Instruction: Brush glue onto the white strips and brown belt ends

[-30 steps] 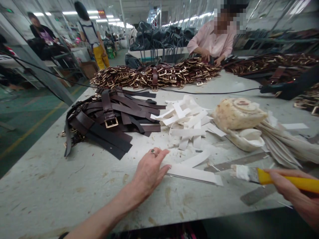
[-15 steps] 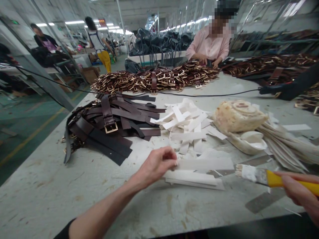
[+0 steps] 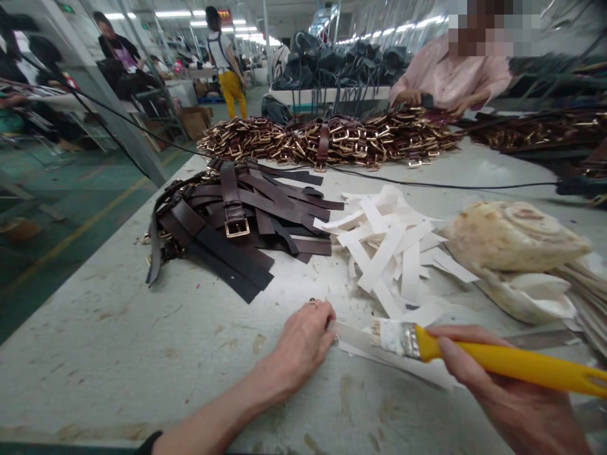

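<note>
My right hand (image 3: 512, 398) grips a flat paintbrush (image 3: 512, 363) by its yellow handle. White, paste-like stuff coats the brush's ferrule and bristles, which are over a pale strip (image 3: 355, 337) on the table. The near end of this strip is under the closed fingers of my left hand (image 3: 308, 344), which wears a ring. One or more further strips lie beneath it, and the brush partly hides them. Just beyond the brush is a loose heap of white strips (image 3: 384, 243).
Dark brown belt straps (image 3: 265, 202) with buckles lie at left on the table (image 3: 142, 360). Behind them runs a black cable (image 3: 427, 184) and a long pile of buckled straps (image 3: 370, 142). A crusted, pale container (image 3: 516, 234) stands at right. Across the table a person in pink (image 3: 455, 76) works.
My right hand has brought the brush leftward over the strip near my left hand. The left hand has come down closer to the table. The whole view has shifted to the right.
</note>
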A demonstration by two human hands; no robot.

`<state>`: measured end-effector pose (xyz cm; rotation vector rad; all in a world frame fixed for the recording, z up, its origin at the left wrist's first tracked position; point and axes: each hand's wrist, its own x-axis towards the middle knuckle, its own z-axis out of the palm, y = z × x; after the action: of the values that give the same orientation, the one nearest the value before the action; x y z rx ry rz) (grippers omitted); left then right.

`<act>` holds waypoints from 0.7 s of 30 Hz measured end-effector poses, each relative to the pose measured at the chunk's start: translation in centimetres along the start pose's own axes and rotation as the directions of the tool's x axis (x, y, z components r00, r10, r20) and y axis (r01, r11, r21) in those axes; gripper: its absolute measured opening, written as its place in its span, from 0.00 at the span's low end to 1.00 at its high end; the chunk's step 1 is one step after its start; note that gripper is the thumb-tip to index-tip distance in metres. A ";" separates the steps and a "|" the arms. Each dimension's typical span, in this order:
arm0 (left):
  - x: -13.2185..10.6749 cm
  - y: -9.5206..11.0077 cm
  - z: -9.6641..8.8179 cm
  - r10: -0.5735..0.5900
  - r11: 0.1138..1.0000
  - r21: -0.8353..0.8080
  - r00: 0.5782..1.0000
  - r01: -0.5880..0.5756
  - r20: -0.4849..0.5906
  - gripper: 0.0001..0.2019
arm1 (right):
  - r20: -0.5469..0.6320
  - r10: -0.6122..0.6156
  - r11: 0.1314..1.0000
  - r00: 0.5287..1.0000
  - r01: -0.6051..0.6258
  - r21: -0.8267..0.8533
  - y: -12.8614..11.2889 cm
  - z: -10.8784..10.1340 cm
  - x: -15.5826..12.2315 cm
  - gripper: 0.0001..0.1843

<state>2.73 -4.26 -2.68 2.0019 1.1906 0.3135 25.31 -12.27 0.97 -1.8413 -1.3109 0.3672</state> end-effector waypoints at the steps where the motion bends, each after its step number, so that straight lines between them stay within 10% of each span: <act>1: 0.3 -0.1 0.1 -0.010 0.997 -0.081 1.000 0.010 0.006 0.03 | 0.028 0.016 0.999 0.999 -0.017 0.038 -1.2 0.8 -0.2 0.11; 6: 1.6 -0.9 0.1 -0.110 0.832 -0.519 0.976 0.194 0.188 0.12 | 0.151 0.001 0.993 0.989 -0.019 0.119 -2.5 3.5 0.0 0.10; 14: 1.9 -1.0 0.1 -0.139 0.670 -0.689 0.959 0.276 0.249 0.15 | 0.355 0.008 0.996 0.935 -0.041 0.085 -0.9 4.5 1.2 0.12; 21: 1.6 -0.1 0.5 -0.062 0.903 -0.420 0.994 0.096 0.093 0.20 | 0.255 0.058 0.995 0.965 -0.076 0.060 -0.5 3.9 0.4 0.13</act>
<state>3.76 -3.10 -3.37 1.5689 1.0465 0.4112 22.71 -10.07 -0.96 -1.8280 -1.3885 0.6955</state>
